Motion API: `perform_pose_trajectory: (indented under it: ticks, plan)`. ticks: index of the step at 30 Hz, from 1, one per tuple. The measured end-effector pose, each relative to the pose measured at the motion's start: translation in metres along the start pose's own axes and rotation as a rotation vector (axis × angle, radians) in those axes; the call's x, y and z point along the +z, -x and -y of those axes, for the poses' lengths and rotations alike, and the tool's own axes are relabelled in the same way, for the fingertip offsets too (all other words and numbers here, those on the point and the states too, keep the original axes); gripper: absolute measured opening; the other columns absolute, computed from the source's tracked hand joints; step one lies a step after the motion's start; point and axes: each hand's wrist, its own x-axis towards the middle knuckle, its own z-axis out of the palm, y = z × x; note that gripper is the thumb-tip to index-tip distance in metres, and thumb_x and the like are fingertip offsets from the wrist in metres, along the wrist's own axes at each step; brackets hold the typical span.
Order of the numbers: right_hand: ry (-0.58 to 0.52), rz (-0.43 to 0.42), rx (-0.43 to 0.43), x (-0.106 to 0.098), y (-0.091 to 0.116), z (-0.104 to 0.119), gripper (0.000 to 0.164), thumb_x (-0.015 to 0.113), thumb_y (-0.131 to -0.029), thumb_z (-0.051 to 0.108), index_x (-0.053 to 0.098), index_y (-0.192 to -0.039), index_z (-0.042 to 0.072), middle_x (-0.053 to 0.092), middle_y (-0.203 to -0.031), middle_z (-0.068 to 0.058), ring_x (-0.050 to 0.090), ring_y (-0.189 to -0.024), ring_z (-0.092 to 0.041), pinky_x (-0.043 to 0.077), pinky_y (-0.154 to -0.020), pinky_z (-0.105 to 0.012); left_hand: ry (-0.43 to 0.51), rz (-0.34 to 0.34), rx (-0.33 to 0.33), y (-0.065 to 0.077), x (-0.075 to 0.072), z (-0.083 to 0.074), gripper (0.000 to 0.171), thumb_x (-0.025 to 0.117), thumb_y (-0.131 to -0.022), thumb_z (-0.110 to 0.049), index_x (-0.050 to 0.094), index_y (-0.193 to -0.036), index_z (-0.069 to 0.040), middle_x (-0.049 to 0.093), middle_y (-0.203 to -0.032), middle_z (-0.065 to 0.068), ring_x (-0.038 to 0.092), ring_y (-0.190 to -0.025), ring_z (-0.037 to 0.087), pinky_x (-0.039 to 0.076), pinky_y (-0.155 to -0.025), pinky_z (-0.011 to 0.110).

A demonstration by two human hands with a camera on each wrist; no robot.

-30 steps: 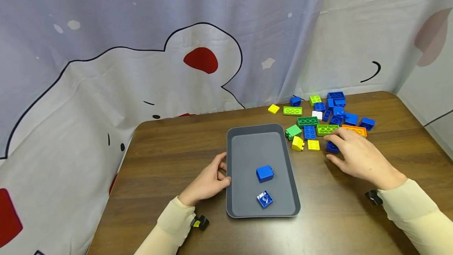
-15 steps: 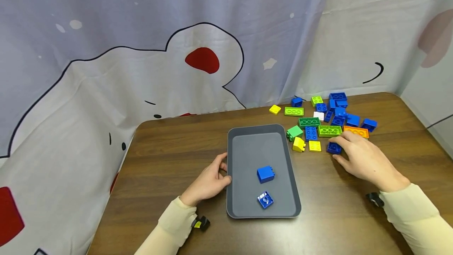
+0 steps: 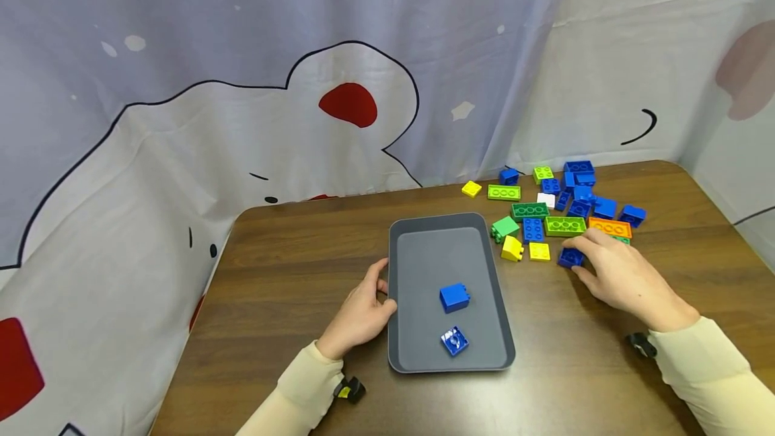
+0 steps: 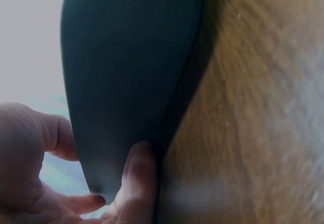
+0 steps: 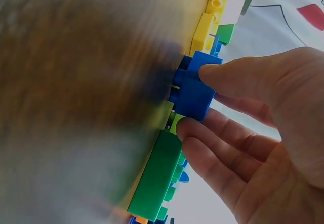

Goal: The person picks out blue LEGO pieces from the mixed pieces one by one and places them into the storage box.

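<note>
A grey tray [image 3: 445,247] lies on the table, with a blue brick [image 3: 454,297] and a smaller, shiny blue brick [image 3: 455,341] inside. My left hand [image 3: 358,311] grips the tray's left wall, its thumb at the rim; the left wrist view shows fingers on both sides of the dark tray wall [image 4: 126,72]. To the right of the tray, my right hand [image 3: 620,281] pinches a dark blue brick [image 5: 195,90] between thumb and fingers at the pile's near edge. That brick stays low at the table, partly covered by the fingers in the head view.
Several loose bricks spread behind the right hand: a lime one [image 3: 565,226], an orange one [image 3: 610,227], a yellow plate [image 3: 539,251] and a blue cluster [image 3: 584,195]. A green brick [image 5: 162,176] lies beside the right fingers. A patterned curtain [image 3: 339,140] hangs behind the table.
The right thumb and fingers have come together on the dark blue brick, which sits slightly nearer me. My left wrist has shifted a little right; the tray has stayed in place.
</note>
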Motion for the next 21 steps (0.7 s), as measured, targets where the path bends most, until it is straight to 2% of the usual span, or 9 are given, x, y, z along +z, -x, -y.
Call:
perform_pose_trajectory:
  ticks: [4, 8, 16, 21]
  plan:
    - [-0.011, 0.007, 0.011, -0.001, 0.000, 0.001, 0.042, 0.079, -0.074, 0.012, 0.068, -0.113, 0.004, 0.061, -0.101, -0.010, 0.062, -0.079, -0.023, 0.056, -0.068, -0.048, -0.018, -0.017, -0.001, 0.001, 0.001, -0.001, 0.079, 0.053, -0.082, -0.015, 0.028, -0.157, -0.011, 0.060, -0.105, 0.003, 0.056, -0.064, 0.010, 0.049, -0.066, 0.029]
    - [-0.022, -0.020, 0.004, -0.006, -0.003, 0.007, 0.041, 0.079, -0.074, 0.012, 0.068, -0.113, 0.006, 0.061, -0.101, -0.008, 0.060, -0.079, -0.021, 0.055, -0.067, -0.045, -0.029, -0.033, -0.002, 0.001, 0.001, -0.001, 0.079, 0.054, -0.082, -0.016, 0.029, -0.156, -0.012, 0.061, -0.104, 0.002, 0.054, -0.066, 0.011, 0.048, -0.067, 0.030]
    - [-0.070, -0.051, -0.067, -0.015, -0.013, 0.035, 0.040, 0.079, -0.075, 0.013, 0.070, -0.113, 0.008, 0.062, -0.103, -0.004, 0.060, -0.083, -0.016, 0.055, -0.067, -0.037, -0.042, -0.023, -0.025, 0.000, 0.002, 0.000, 0.077, 0.053, -0.083, -0.020, 0.030, -0.156, -0.013, 0.060, -0.105, -0.001, 0.054, -0.072, 0.011, 0.046, -0.068, 0.031]
    - [-0.103, -0.068, -0.148, -0.013, -0.017, 0.059, 0.039, 0.079, -0.075, 0.013, 0.070, -0.113, 0.009, 0.059, -0.102, 0.001, 0.053, -0.078, -0.010, 0.051, -0.063, -0.029, 0.053, 0.029, -0.024, -0.001, 0.000, 0.003, 0.077, 0.053, -0.085, -0.016, 0.028, -0.157, -0.010, 0.060, -0.107, 0.003, 0.061, -0.067, 0.012, 0.053, -0.062, 0.030]
